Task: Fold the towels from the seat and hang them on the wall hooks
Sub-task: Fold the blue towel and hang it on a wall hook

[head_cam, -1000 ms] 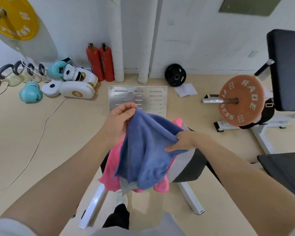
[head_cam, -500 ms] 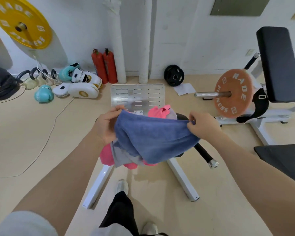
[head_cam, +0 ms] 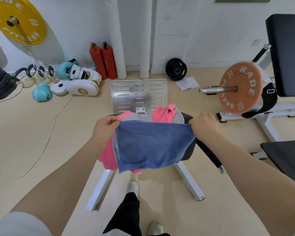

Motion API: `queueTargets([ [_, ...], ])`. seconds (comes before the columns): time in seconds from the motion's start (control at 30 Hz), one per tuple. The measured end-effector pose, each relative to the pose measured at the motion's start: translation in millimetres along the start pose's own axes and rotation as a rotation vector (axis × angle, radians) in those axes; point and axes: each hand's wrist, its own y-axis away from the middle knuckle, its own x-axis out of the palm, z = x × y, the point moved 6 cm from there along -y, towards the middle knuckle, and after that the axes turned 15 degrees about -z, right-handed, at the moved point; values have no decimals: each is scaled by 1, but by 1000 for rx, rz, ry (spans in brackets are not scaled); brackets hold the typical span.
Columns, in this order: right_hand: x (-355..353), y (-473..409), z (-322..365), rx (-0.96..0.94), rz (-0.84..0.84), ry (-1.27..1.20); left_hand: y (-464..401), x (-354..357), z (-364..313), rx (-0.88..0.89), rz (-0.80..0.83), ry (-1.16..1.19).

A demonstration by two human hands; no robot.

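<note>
A blue towel (head_cam: 152, 145) hangs stretched flat between two bare hands above a black padded seat (head_cam: 188, 151), its top edge pulled taut and its lower edge draping free in front of the seat. The left hand (head_cam: 106, 127) pinches the towel's upper left corner between thumb and curled fingers; the right hand (head_cam: 203, 125) grips the upper right corner the same way, the two hands held well apart.

Behind the blue towel, a pink towel (head_cam: 163, 114) and a grey towel (head_cam: 178, 116) lie heaped on the seat, the pink one spilling down the seat's left side. Just beyond the seat stands a slotted metal plate (head_cam: 138, 94) of the machine, whose white frame legs (head_cam: 99, 189) splay out on the tan floor (head_cam: 41, 133) below the seat.

Right of the seat, an orange weight plate (head_cam: 240, 87) sits on a steel bar beside a black upright pad (head_cam: 284, 53). Far behind the seat, two red fire extinguishers (head_cam: 103, 61) and a small black weight plate (head_cam: 176, 69) rest against the white wall. To the seat's far left lie teal boxing gloves (head_cam: 42, 93), white punch mitts (head_cam: 76, 86) and a row of kettlebells (head_cam: 34, 76), with a yellow weight plate (head_cam: 18, 20) mounted above them.
</note>
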Motion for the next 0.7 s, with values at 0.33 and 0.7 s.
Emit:
queueTargets([
  [0.33,12,-92,25,-53,110,202,-101,29,17,39,28,-254],
  [0.7,74,-112,40,-18,229,155,-142,67,55,11,114,-507],
])
